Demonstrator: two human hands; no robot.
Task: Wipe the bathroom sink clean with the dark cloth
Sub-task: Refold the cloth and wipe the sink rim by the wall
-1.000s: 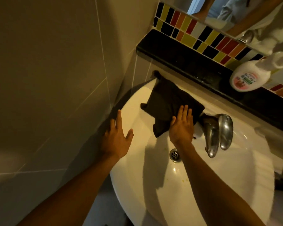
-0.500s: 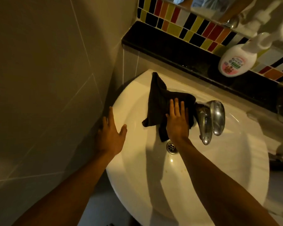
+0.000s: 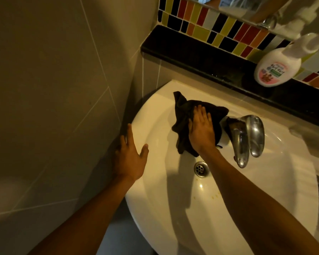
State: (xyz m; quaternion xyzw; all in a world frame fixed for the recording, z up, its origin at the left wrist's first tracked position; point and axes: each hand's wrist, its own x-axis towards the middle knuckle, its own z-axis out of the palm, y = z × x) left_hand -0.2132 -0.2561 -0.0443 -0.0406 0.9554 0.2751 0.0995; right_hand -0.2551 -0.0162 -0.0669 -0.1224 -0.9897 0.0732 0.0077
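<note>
A white round sink (image 3: 155,205) fills the lower middle of the view, with a metal drain (image 3: 201,168) in its bowl. The dark cloth (image 3: 181,116) lies crumpled on the sink's back slope, left of the chrome tap (image 3: 243,138). My right hand (image 3: 202,130) presses flat on the cloth, fingers together and pointing away from me. On the sink's left rim rests my left hand (image 3: 131,153), fingers spread and holding nothing. A few yellowish spots show in the bowl below the drain.
A black ledge (image 3: 201,57) runs behind the sink, with a white pump bottle (image 3: 276,68) on it at the right. Coloured tiles and a mirror edge sit above the ledge. A beige tiled wall closes in on the left.
My right hand has slid the cloth along the sink's back slope and bunched it up more; a second ago it lay spread flatter. The left hand stays on the rim.
</note>
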